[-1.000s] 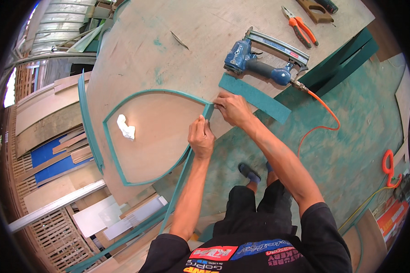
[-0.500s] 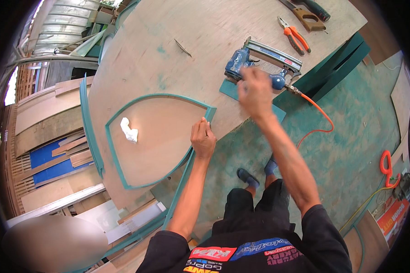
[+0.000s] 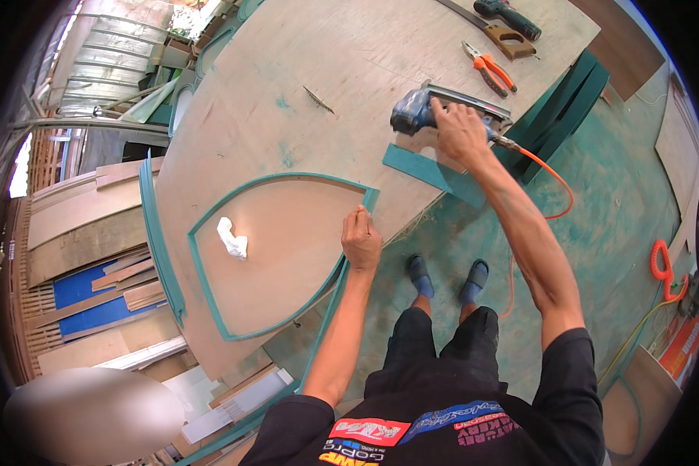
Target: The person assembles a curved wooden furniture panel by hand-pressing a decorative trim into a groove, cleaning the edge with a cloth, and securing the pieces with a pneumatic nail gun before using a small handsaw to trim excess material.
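Note:
My left hand [image 3: 361, 238] is closed at the right corner of a teal curved frame [image 3: 256, 180], pinching its edge strip. The frame lies flat on the wooden table [image 3: 233, 101], with one pointed end and curved sides. My right hand [image 3: 462, 132] grips a blue nail gun [image 3: 413, 113], fingers wrapped over its handle. The gun appears lifted above a short teal board [image 3: 419, 167] that juts past the table edge. Inside the frame lies a crumpled white piece [image 3: 231, 239], perhaps tissue or cloth.
Orange-handled pliers [image 3: 491, 70], a handsaw [image 3: 509, 39] and a cordless drill [image 3: 509, 17] lie at the far right of the table. An orange air hose [image 3: 555, 175] trails from the gun to the floor. Teal curved panels [image 3: 563, 109] stand beside the table; wood offcuts [image 3: 124, 272] are stacked left.
My right hand, blurred by the nail gun before, now has hold of it, and the gun has turned and risen off the teal board. My left hand stays at the frame's corner.

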### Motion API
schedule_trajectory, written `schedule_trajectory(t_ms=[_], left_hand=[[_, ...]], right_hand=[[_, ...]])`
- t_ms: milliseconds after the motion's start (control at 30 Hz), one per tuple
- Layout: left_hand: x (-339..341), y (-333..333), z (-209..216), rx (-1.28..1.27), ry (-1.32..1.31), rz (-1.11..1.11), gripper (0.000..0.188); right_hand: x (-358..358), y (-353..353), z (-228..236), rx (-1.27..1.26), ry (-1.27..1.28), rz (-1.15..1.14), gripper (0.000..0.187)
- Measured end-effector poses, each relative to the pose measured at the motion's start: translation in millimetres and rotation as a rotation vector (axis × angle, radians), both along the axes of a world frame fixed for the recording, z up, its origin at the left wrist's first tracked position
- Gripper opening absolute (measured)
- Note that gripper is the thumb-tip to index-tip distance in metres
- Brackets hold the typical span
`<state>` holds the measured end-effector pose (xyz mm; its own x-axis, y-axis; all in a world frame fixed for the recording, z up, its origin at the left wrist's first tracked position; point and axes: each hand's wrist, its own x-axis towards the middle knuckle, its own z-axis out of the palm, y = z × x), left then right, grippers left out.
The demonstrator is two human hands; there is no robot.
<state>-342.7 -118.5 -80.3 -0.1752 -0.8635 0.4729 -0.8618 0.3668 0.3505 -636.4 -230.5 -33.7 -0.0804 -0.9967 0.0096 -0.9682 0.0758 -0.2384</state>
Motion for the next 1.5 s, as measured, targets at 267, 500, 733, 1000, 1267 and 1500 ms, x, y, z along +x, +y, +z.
schedule_trajectory(t_ms=[267,500,733,1000,1267,1500], left_hand=[[11,7,7,0.029,0.015,0.033,0.007],[8,5,8,0.01,0.006,0.0,0.01],[12,4,6,0.013,-0.015,-0.031,0.01],[15,4,5,-0.004,-0.035,-0.073,0.01],[11,5,8,-0.041,-0.05,-0.112,0.015],[17,4,5,-0.028,-0.095,-0.096,0.013]], right_hand=[[27,126,98,-0.355,-1.135,-0.484,0.012],[115,201,4,0.071,-2.198,-0.848,0.031],[117,201,-13,0.268,-2.46,-0.838,0.039],[138,189,14,0.291,-2.6,-1.027,0.041],[157,181,19,0.314,-2.609,-1.088,0.036],[154,178,19,0.382,-2.579,-1.077,0.038]])
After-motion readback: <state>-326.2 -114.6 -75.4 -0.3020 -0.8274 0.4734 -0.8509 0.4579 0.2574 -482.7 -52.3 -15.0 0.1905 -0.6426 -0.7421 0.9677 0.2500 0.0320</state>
